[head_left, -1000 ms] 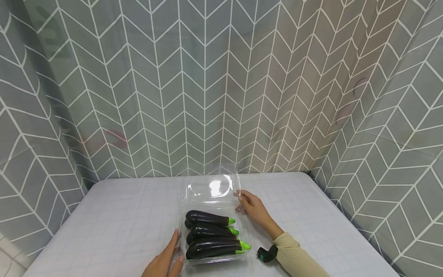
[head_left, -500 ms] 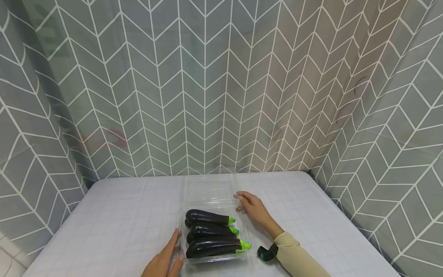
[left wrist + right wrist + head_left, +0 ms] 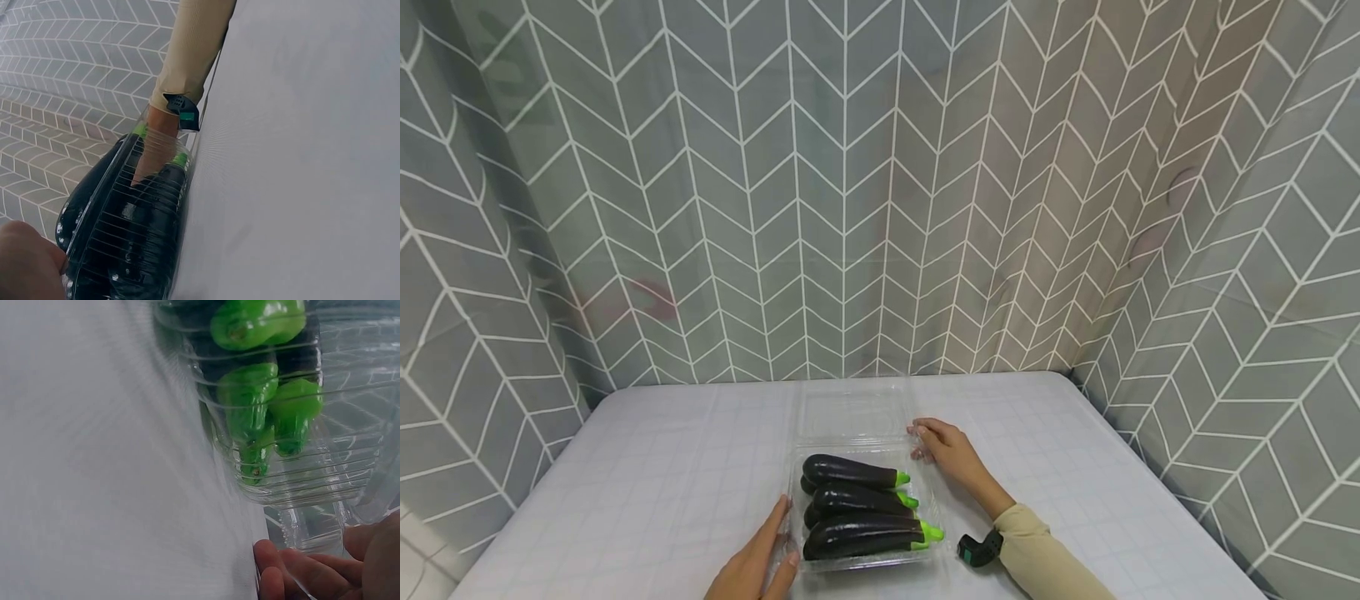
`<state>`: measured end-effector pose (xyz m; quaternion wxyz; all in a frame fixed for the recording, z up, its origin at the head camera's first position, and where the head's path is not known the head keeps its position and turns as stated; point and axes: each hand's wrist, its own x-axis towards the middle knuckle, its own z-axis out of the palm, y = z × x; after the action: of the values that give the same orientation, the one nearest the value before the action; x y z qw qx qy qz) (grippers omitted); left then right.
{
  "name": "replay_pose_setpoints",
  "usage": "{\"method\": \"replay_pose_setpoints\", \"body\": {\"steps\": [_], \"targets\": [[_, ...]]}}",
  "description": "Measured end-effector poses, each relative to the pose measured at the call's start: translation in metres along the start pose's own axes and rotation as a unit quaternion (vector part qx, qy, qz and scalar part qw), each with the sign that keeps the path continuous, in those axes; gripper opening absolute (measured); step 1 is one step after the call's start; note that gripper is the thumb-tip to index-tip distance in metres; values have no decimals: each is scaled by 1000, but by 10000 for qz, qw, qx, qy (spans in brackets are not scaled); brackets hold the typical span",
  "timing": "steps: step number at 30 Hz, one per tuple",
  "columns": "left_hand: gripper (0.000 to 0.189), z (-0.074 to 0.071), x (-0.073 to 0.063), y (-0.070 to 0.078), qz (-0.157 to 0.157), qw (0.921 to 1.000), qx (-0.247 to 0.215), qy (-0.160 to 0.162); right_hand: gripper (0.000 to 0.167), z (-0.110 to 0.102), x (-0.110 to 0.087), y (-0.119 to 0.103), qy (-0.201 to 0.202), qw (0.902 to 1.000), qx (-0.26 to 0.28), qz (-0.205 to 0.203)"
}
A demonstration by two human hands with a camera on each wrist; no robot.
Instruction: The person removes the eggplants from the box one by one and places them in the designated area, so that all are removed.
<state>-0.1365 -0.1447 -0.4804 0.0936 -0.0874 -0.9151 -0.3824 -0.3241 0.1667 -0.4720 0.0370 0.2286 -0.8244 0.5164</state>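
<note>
A clear plastic clamshell container (image 3: 872, 564) sits near the table's front with several glossy dark eggplants (image 3: 859, 500) in it, their green stem ends (image 3: 247, 400) pointing right. Its hinged lid (image 3: 853, 414) is raised and leans back on the far side. Against the container's left wall rest the straight fingers of my left hand (image 3: 751, 557), with the thumb at the near left corner; in the left wrist view that thumb shows beside the rim. My right hand (image 3: 951, 454) pinches the lid's right edge near the hinge, thumb on one side and curled fingers (image 3: 319, 575) on the other.
A white, faintly checked cloth covers the table (image 3: 685, 467). Grey curtains (image 3: 865, 183) with a white chevron pattern hang behind it and along both sides. A black device (image 3: 979, 550) is strapped at the right wrist, below a beige sleeve (image 3: 1048, 554).
The lid has tipped farther back, its top edge now lower, and the bright glare on it is gone. My right hand has shifted down slightly; the eggplants and left hand stay put.
</note>
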Motion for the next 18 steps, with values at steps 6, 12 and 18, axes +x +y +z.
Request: {"method": "replay_pose_setpoints", "body": {"steps": [6,12,18], "targets": [[69,2,-2,-2,290,9988,191,335,32,0,0,2,37,10000,-69,15],[70,6,-3,-8,741,9935,434,750,31,1,0,1,81,9999,-43,95],[68,9,0,-12,1131,9882,402,955,33,1,-1,1,148,9996,-14,224]]}}
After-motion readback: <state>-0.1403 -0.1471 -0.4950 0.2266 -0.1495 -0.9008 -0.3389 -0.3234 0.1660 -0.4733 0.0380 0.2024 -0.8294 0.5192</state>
